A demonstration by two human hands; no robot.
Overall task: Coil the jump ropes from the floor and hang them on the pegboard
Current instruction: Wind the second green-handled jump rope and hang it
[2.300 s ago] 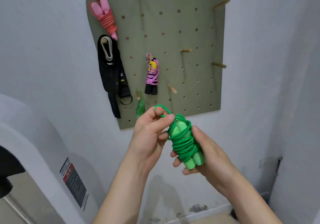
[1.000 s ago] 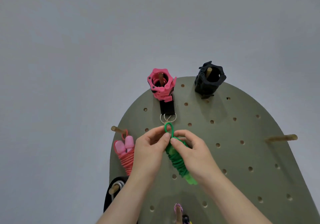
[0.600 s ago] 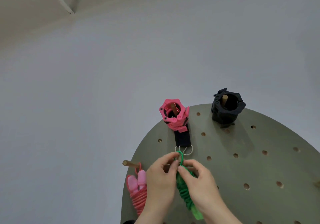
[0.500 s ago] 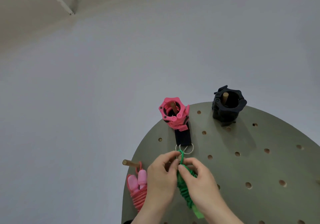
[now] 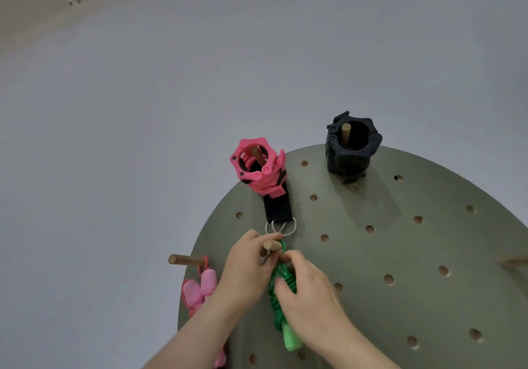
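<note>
Both hands work at a short wooden peg (image 5: 271, 245) on the olive pegboard (image 5: 400, 254). The left hand (image 5: 245, 271) pinches the top loop of the coiled green jump rope (image 5: 281, 297) at the peg's tip; the right hand (image 5: 305, 294) closes around the bundle below it.

Risk: the peg is a smooth, stubby dowel and the loop is small. If released before the loop seats behind the tip, the rope is likely to slide off and drop. The slick, springy cord could also loosen once the grip eases.

The handles are glossy plastic. A pink jump rope (image 5: 197, 291) hangs on the neighbouring peg.
</note>
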